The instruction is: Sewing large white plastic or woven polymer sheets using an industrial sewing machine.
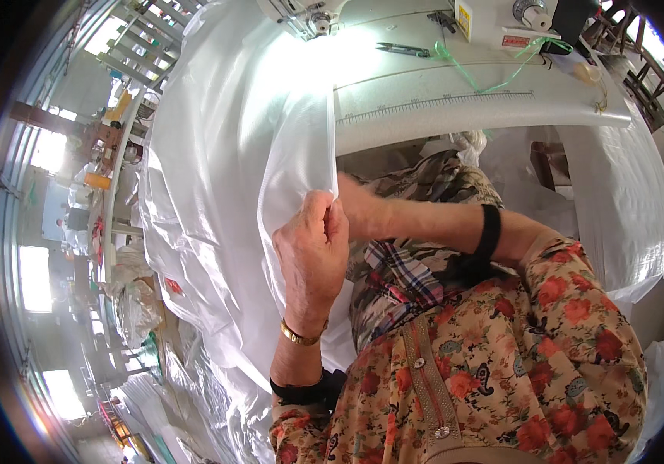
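A large white, slightly see-through sheet (200,155) hangs down from under the sewing machine head (309,17) and spreads over the left side. My left hand (313,243) is closed in a pinch on the sheet's folded edge, below the table's front edge. That edge runs straight up from my fingers to the lit area under the machine head. My right hand (357,207) is right beside the left one, close to the same edge. It is blurred and partly covered by the left hand, so its fingers do not show.
On the white machine table (456,116), marked with a ruler scale, lie small thread snips (402,49) and a green string (494,83). A white control box (494,23) stands at the back right. More white sheeting (618,201) hangs at the right. Plaid cloth (402,278) rests on my lap.
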The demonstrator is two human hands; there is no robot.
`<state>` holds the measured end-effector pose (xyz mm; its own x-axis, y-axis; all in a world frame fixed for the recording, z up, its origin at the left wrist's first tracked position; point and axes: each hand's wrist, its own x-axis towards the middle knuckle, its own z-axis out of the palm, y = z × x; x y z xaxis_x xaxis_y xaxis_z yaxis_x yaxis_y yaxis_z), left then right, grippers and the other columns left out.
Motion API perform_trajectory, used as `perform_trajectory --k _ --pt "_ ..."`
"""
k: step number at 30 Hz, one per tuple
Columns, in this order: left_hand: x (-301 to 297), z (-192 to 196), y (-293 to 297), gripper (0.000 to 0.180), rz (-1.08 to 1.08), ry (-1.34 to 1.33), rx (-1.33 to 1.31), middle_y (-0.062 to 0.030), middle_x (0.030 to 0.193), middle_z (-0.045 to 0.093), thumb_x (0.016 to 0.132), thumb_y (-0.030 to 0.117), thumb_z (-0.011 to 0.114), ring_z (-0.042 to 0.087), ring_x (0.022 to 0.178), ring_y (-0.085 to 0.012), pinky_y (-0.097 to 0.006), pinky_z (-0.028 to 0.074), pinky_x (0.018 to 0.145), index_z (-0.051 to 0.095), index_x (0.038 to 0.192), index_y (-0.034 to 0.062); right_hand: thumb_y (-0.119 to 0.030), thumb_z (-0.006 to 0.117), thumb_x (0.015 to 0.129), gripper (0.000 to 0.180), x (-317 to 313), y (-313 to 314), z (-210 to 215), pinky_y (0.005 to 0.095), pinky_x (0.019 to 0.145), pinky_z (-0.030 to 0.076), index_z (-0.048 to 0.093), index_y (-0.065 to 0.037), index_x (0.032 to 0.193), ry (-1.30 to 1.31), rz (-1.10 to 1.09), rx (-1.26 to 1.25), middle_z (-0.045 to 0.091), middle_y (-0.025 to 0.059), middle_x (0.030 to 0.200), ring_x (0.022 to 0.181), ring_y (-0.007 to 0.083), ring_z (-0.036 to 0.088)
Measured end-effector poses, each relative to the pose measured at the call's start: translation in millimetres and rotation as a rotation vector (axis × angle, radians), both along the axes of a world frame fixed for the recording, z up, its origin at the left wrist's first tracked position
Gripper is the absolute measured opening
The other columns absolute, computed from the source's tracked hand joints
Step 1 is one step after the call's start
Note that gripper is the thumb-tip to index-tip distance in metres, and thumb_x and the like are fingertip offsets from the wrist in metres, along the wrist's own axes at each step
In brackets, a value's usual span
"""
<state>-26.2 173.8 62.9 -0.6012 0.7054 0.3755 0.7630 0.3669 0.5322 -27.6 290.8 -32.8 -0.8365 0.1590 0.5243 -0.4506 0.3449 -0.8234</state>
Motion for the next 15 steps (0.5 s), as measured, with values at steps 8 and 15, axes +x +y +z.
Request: perform_trajectory --k 8,15 --pt "-10 -34 -16 0.011 -0.080 -0.080 -0.012 -0.0141 0.059 0.050 0.086 0.007 0.059 0.052 0.053 -0.0255 -0.036 0.040 0.050 0.054 0.078 0.0017 -0.019 0.056 0.080 0.018 29 47 5 0.0453 0.066 0.049 0.065 -0.003 0.080 -0.425 0.080 0.707 0.064 0.0216 0.077 0.073 0.0407 0.061" --pt "3 -60 -15 0.019 -0.012 -0.964 0.269 0.0039 0.060 0.053 0.092 0.015 0.061 0.046 0.049 -0.0037 -0.022 0.035 0.044 0.058 0.081 -0.0001 -0.024 0.057 0.088 0.026 -28 128 62 0.0413 0.068 0.050 0.065 0.000 0.081 -0.439 -0.636 0.696 0.067 0.0179 0.081 0.078 0.0346 0.065"
